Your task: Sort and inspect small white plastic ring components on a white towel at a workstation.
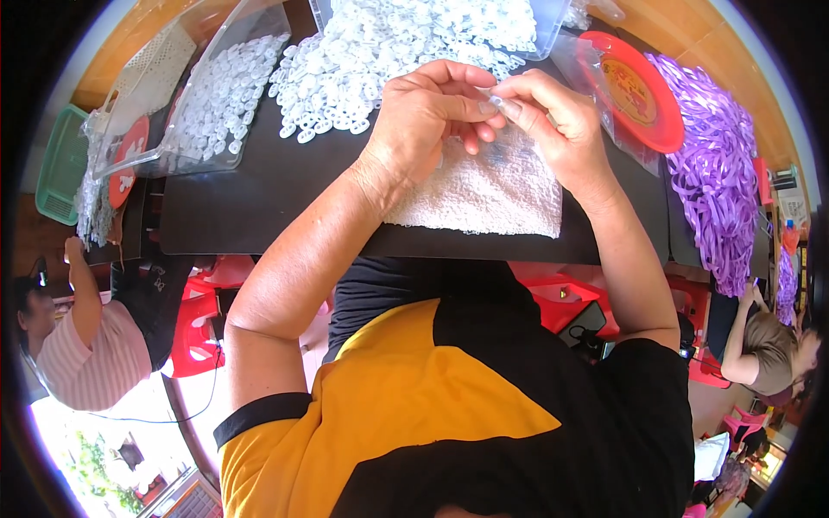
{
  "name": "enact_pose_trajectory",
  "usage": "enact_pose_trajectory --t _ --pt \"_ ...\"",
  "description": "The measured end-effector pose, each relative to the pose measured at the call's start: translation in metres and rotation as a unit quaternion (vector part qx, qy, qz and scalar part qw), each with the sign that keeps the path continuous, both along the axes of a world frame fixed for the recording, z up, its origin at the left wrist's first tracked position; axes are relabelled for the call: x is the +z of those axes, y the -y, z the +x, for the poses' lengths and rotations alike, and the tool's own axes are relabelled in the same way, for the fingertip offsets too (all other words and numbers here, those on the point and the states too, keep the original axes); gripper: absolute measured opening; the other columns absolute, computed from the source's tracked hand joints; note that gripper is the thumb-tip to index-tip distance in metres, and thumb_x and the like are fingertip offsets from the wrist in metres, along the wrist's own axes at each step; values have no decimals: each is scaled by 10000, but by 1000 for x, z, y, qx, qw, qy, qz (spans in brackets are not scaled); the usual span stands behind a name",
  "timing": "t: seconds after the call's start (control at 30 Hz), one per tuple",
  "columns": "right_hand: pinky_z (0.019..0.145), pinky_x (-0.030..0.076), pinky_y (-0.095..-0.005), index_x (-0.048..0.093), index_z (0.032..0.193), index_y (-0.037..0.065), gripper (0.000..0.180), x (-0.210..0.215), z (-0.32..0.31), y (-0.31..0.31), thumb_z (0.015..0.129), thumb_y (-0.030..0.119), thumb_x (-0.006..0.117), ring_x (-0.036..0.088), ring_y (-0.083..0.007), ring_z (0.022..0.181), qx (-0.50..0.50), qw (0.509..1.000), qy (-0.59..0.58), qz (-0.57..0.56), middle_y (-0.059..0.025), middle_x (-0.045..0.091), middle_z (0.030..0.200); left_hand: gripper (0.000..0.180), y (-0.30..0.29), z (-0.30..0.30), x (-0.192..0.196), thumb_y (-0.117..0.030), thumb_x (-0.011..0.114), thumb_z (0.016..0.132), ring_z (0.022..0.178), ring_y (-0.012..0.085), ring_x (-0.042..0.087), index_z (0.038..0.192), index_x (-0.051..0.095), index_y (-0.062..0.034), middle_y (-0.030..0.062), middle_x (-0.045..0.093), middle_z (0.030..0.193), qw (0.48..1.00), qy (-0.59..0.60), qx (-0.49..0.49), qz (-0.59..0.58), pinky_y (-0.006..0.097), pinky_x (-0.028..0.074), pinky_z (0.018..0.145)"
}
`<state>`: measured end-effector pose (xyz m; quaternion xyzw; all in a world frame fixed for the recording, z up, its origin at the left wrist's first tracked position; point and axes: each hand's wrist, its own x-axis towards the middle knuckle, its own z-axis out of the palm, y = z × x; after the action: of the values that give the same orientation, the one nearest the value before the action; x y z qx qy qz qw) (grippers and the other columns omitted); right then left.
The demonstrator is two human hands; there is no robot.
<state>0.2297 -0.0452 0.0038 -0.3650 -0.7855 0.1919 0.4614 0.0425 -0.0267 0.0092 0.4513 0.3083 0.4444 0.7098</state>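
My left hand [423, 112] and my right hand [561, 121] meet over a white towel [484, 194] at the table's front. Between their thumbs and forefingers they pinch a small whitish plastic piece [496, 101]. Fingertips cover most of it, so its full shape is hidden. Just beyond my hands spreads a big heap of small white oval plastic pieces [345, 73], part of it spilling from a clear tub [553, 26].
At left, a clear plastic box [155, 162] holds more white pieces, near a green basket [59, 173]. To the right sit a red round plate [669, 121] and a pile of purple ribbons [712, 173]. One person [95, 354] is at left, another [768, 354] at right.
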Motion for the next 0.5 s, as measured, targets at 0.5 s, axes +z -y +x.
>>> enact_pose_trajectory --t 0.5 --pt "622 477 -353 638 935 83 254 -7 -10 -1 692 47 702 591 -245 708 -111 954 123 249 -52 571 802 179 1 4 -6 46 626 850 673 165 650 1028 613 36 119 679 825 999 16 39 2 255 507 548"
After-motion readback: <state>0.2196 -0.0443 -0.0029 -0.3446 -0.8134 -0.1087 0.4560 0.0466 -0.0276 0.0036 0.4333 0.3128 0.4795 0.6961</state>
